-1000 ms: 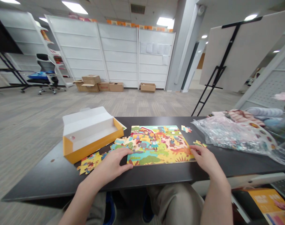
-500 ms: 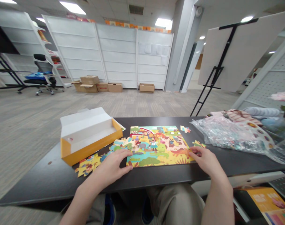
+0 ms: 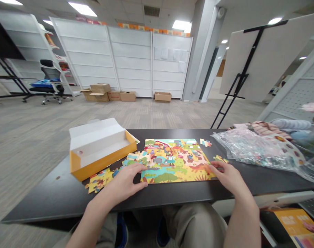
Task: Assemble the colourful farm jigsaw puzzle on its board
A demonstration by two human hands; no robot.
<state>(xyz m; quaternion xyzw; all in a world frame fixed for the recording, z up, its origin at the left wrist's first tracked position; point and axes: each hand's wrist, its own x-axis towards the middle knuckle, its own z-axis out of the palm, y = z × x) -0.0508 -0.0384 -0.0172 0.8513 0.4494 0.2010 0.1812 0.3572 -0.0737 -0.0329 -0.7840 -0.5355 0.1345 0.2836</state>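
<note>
A colourful farm-scene puzzle [image 3: 172,162] lies flat on the dark table [image 3: 172,194], its pieces joined in a rectangle. My left hand [image 3: 131,177] rests at the puzzle's left edge, thumb and fingers apart, with nothing held. At the right edge, my right hand [image 3: 225,174] touches the puzzle with its fingertips, fingers slightly spread. Loose pieces [image 3: 101,179] lie in a heap left of the puzzle, partly behind my left hand. Another loose piece [image 3: 205,142] is near the top right corner, and one more [image 3: 220,158] sits just beyond my right hand.
An open yellow and white box [image 3: 102,156] stands on the table's left. Clear plastic bags [image 3: 257,146] and folded cloths [image 3: 270,129] cover the right side. Below the table's right edge is a yellow box [image 3: 296,220]. An easel [image 3: 234,86] stands behind.
The fingers of my right hand have loosened a little at the puzzle's right edge. My left hand stays in place. The whole view has shifted slightly.
</note>
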